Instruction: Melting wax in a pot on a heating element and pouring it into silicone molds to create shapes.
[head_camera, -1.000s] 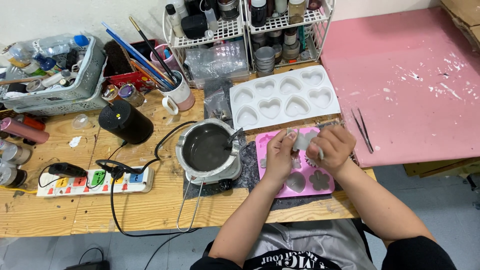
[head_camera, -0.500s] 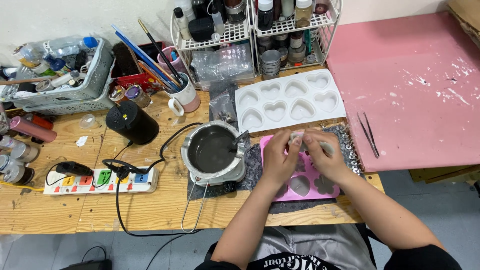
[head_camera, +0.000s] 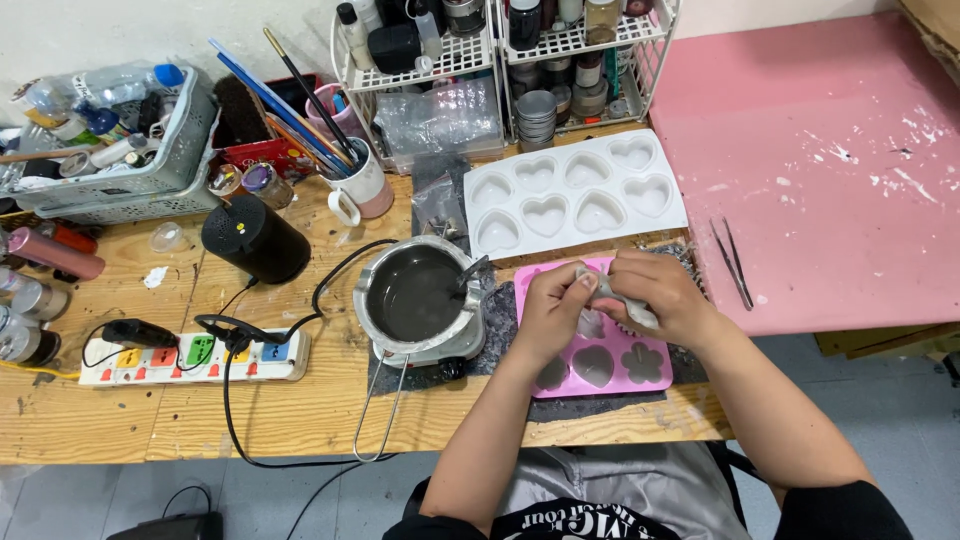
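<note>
Both hands, left (head_camera: 550, 305) and right (head_camera: 660, 295), pinch a small pale piece (head_camera: 612, 296) just above the pink mould (head_camera: 610, 360); it looks light, probably brittle, best gripped by its edges.

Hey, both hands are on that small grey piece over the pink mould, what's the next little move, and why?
Probably lower the small grey piece into an open cavity of the pink mould. The left hand and right hand pinch it together just above the mould, the cavities beneath look unfilled, and the melting pot of dark liquid sits beside it.
</note>
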